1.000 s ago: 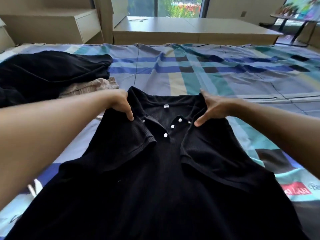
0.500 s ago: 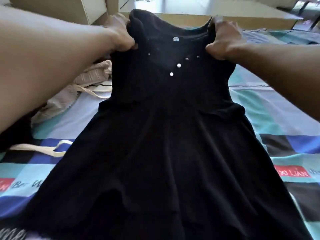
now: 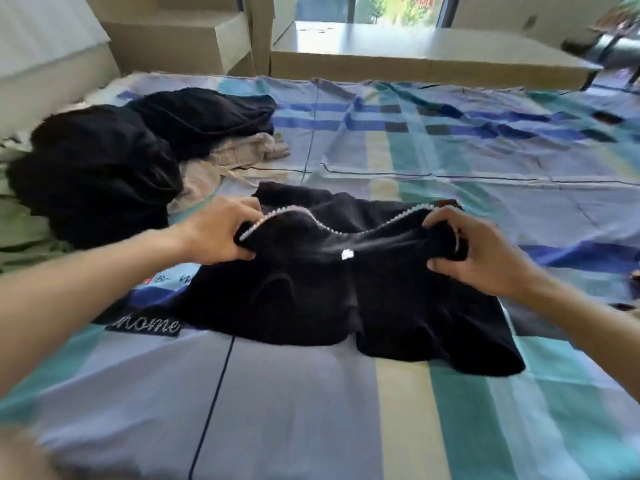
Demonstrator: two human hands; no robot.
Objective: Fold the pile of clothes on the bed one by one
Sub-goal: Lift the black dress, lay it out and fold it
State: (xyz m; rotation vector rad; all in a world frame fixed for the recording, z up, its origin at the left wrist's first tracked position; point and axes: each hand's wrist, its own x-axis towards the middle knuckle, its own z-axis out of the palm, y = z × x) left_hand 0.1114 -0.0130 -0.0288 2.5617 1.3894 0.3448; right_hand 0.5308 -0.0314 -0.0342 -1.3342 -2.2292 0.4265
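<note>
A black dress (image 3: pixel 346 299) with a white-stitched edge and a small white tag lies bunched on the plaid bedsheet (image 3: pixel 294 410) in the middle of the view. My left hand (image 3: pixel 218 233) grips its top left edge. My right hand (image 3: pixel 478 254) grips the top right edge, fingers curled into the cloth. The pile of clothes (image 3: pixel 104 168) lies at the left: black garments on top of a beige one (image 3: pixel 242 154).
A green cloth (image 3: pixel 20 223) lies at the far left edge. Beyond the bed stand a low beige platform (image 3: pixel 415 60) and beige stepped cabinets (image 3: pixel 180 39). A window shows greenery at the top.
The dress was lifted by its shoulders and held up, then brought down toward me. It now lies doubled over on the bed, both hands still holding its edge.
</note>
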